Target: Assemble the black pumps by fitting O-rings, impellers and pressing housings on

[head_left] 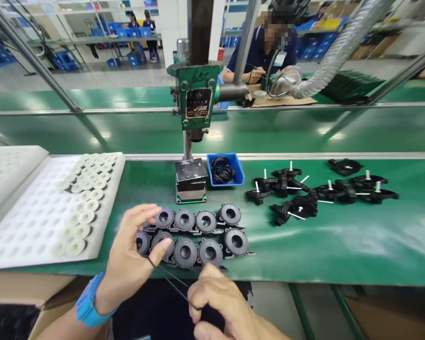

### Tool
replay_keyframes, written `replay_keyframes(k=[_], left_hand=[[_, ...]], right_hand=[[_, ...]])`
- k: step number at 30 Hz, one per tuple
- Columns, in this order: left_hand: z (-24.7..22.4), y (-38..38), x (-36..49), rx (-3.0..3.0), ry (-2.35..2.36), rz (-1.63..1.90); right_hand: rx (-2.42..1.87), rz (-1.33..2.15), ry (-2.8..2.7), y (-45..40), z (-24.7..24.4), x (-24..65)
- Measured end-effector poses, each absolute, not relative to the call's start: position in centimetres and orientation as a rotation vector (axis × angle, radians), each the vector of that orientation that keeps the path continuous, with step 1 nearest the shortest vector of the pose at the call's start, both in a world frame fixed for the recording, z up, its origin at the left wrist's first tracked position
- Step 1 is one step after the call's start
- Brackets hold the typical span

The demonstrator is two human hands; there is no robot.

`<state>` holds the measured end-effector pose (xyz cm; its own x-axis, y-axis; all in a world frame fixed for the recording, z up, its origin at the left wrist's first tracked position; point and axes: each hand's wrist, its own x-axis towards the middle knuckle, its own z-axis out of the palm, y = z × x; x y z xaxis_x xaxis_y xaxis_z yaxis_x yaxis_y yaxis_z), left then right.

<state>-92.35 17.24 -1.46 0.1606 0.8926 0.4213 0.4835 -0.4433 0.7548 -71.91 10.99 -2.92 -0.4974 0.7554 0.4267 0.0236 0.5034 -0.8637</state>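
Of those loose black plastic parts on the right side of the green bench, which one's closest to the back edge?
The single black plastic part behind the right-hand cluster; all the others lie farther forward on the bench.

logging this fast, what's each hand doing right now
Left hand: fingers spread open, thin black ring hooked at the thumb.
Right hand: closed, pinching the ring's other end.

Left hand [136,245], right hand [217,302] stretching thin black ring [170,282].

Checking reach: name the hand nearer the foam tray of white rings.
Left. The left hand is just right of the foam tray; the right hand is farther right.
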Motion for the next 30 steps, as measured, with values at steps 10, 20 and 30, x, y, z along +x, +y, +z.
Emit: replay_keyframes(k=[10, 20, 30], left_hand=[[-2.1, 16.5, -91.1, 2.256, 0.593, 0.804], [-5.3, 17.6, -89.5, 2.805, 0.836, 0.864], [-5.6, 16.5, -89.8, 2.805, 0.784, 0.932]], right_hand=[[-1.029, 0.340, -1.981, 10.8, -3.9, -67.6], [-1.314, -0.041, -2.093, 12.0, -6.4, -65.6], [-1.295, -0.108, -2.082, 11.2, -7.0, -66.4]])
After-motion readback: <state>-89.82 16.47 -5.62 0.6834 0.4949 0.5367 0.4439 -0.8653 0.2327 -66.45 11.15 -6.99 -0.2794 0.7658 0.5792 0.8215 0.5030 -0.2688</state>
